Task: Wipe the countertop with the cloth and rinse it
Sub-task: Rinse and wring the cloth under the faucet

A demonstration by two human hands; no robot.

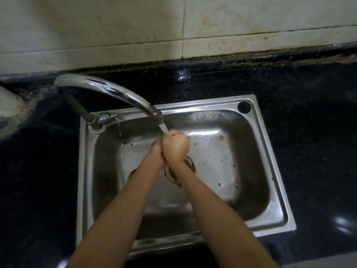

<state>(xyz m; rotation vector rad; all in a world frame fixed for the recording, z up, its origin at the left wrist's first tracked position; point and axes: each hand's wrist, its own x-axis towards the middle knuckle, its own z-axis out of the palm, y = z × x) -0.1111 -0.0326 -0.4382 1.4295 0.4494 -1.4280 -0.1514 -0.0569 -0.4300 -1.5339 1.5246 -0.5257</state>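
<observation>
From the head camera I see my two hands pressed together over the steel sink (274, 171), right under the water that runs from the curved tap (108, 91). My right hand (176, 147) is curled into a tight fist in front. My left hand (157, 151) is tucked behind it, so I cannot tell how its fingers lie. I cannot see the cloth at all; it may be hidden inside my hands. The sink floor has brown bits and a round drain (190, 164). Around the sink is a shiny black countertop (309, 113). Behind it stands a pale tiled wall (116, 35) with dirty brown marks.
</observation>
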